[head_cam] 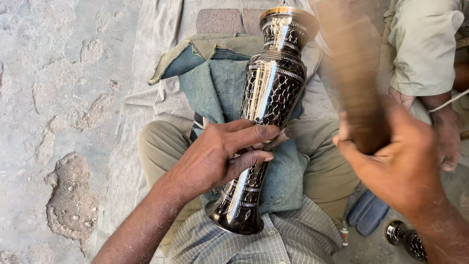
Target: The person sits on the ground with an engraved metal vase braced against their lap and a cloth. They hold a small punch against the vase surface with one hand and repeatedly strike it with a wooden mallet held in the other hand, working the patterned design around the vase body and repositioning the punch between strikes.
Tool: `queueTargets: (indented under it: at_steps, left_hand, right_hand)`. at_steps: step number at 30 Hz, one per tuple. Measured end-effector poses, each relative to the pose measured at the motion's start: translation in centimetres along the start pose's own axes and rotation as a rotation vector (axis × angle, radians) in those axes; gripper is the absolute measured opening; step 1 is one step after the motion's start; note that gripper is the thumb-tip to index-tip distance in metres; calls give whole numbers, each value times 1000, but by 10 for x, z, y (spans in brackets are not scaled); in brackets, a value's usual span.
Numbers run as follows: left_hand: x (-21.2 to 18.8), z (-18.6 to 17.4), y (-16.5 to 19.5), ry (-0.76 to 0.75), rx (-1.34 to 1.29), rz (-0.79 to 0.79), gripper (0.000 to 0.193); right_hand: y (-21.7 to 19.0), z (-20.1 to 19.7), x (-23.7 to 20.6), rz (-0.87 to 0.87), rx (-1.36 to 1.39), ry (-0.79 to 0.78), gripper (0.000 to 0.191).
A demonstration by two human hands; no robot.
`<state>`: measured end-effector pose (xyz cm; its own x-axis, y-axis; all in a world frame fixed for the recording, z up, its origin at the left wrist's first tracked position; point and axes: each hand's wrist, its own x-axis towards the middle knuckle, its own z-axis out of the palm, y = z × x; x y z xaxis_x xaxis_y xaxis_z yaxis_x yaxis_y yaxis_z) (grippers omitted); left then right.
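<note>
Vase point(267, 93): black, engraved with a netted pattern, lying along the lap on blue cloth point(215, 83). Engraving is covering most of the body; what is left cannot be told. Left hand point(222, 154) is pinching a small chisel point(277, 140) against the vase. Right hand point(395, 166) is gripping a blurred wooden mallet point(354, 73). Second vase point(405, 239) is lying on the floor at right; bricks point(229, 20) beyond.

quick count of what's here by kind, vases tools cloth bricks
Engraved black metal vases: 2 (one on the lap under the left hand, one on the floor)
Wooden mallet in the right hand: 1
Small chisel: 1
Blue cloth pad: 1
Bricks: 2
Total: 7
</note>
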<state>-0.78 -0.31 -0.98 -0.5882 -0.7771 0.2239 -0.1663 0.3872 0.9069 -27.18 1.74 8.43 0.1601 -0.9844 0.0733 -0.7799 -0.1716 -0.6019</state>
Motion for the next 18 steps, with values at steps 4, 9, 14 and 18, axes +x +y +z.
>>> queueTargets:
  at_steps: [4, 9, 14, 18]
  left_hand:
    - [0, -1, -2, 8, 20, 48, 37]
    - [0, -2, -3, 12, 23, 67, 37]
    - [1, -5, -4, -13, 25, 84, 39]
    - [1, -7, -4, -11, -22, 111, 38]
  right_hand:
    - [6, 3, -11, 173, -126, -107, 25]
    - [11, 2, -19, 111, 200, 52, 27]
    - [12, -2, -29, 171, -153, -122, 39]
    - [12, -9, -43, -32, -375, 84, 30]
